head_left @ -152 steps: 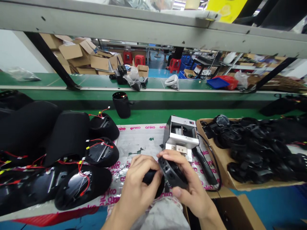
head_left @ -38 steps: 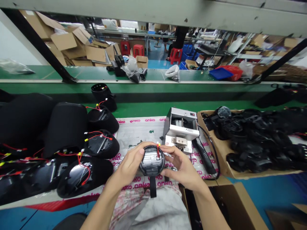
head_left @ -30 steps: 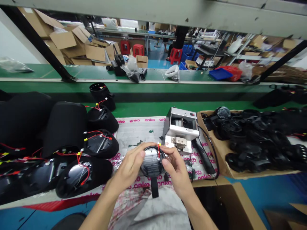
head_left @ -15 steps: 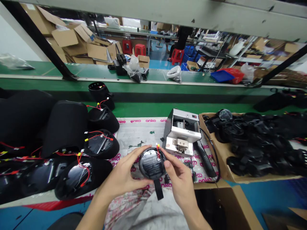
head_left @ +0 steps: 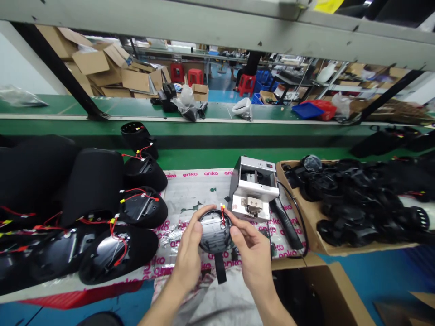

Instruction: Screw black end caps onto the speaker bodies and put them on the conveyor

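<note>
A round black part (head_left: 215,232) with red wires and a hanging black strap is held up in front of me over the bench. My left hand (head_left: 190,253) wraps its left rim, thumb on the edge. My right hand (head_left: 251,256) grips its right side, fingers closed by the red wire ends. Just behind the part sits a small silver machine (head_left: 255,186) with a black cable.
Black shells with red wires (head_left: 142,206) lie in rows on the left. A cardboard tray of black parts (head_left: 343,199) stands on the right. A black cup-shaped part (head_left: 134,136) sits on the green conveyor (head_left: 217,156). An open carton (head_left: 326,290) is at lower right.
Five seconds ago both hands pressed two black pieces together low down; since then the round part faces me. In the last second it hardly moved, and the cup-shaped part drifted left on the conveyor.
</note>
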`<state>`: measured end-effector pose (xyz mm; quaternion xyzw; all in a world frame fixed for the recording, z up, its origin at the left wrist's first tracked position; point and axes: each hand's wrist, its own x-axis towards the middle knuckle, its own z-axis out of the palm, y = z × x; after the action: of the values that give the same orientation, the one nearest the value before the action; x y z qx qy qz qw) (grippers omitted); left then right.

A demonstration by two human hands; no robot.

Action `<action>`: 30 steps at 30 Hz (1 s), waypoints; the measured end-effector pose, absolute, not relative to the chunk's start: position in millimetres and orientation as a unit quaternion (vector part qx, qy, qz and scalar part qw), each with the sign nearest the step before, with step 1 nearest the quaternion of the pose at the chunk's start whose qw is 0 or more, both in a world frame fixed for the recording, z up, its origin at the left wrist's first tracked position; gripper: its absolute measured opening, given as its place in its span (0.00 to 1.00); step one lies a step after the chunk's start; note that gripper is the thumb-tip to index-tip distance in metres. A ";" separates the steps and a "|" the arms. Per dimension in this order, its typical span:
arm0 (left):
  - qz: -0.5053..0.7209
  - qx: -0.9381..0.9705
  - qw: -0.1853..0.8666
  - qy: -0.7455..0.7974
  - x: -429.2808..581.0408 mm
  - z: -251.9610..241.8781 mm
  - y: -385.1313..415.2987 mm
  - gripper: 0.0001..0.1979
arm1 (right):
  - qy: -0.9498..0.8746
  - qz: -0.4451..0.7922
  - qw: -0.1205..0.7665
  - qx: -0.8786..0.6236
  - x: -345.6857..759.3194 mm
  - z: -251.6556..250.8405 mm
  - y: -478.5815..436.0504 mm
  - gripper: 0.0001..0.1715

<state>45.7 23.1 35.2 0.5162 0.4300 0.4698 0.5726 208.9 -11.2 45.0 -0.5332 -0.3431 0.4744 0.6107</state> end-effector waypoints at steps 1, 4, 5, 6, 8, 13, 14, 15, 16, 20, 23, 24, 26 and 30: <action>0.489 0.495 0.558 0.453 51.9 36.5 23.5 0.28 | -0.342 0.470 0.610 -0.538 208.5 43.8 -12.1 0.20; 0.454 0.514 0.568 0.455 55.0 46.3 39.2 0.22 | -0.347 0.454 0.608 -0.551 206.9 39.0 -14.4 0.22; 0.426 0.532 0.581 0.446 52.1 50.4 47.9 0.20 | -0.351 0.449 0.608 -0.553 205.7 37.3 -14.8 0.24; 0.397 0.550 0.592 0.436 48.6 54.1 57.0 0.18 | -0.355 0.444 0.607 -0.555 204.1 35.8 -15.1 0.25; 0.352 0.584 0.603 0.414 42.1 59.6 73.2 0.17 | -0.368 0.436 0.602 -0.558 201.2 35.0 -15.5 0.27; 0.300 0.626 0.611 0.381 36.7 63.8 87.2 0.23 | -0.429 0.395 0.564 -0.585 231.0 49.9 -14.3 0.25; 0.284 0.634 0.618 0.368 36.4 64.2 87.4 0.24 | -0.439 0.377 0.553 -0.599 248.7 53.5 -12.9 0.27; 0.270 0.641 0.625 0.353 36.2 64.5 87.6 0.25 | -0.444 0.355 0.542 -0.618 269.7 56.0 -10.8 0.29; 0.260 0.647 0.631 0.340 36.0 64.6 87.9 0.26 | -0.441 0.329 0.531 -0.645 292.7 56.7 -8.0 0.31; 0.266 0.656 0.626 0.328 37.4 61.7 90.9 0.28 | -0.402 0.243 0.443 -0.763 371.5 38.2 9.4 0.24; 0.268 0.661 0.624 0.320 39.2 58.8 92.3 0.30 | -0.397 0.248 0.385 -0.795 391.8 14.2 22.8 0.20; 0.267 0.662 0.623 0.319 39.5 58.3 92.4 0.30 | -0.397 0.259 0.377 -0.796 393.2 9.0 25.5 0.19; 0.267 0.664 0.620 0.322 39.2 58.3 92.4 0.30 | -0.395 0.290 0.378 -0.785 395.1 8.1 26.3 0.17; 0.268 0.664 0.617 0.328 37.4 61.6 93.6 0.27 | -0.375 0.381 0.451 -0.715 406.6 42.1 7.6 0.21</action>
<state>37.4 93.6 61.6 0.6636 0.3277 0.2677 0.6168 406.6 7.6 42.1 -0.7146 -0.3753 0.3807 0.4512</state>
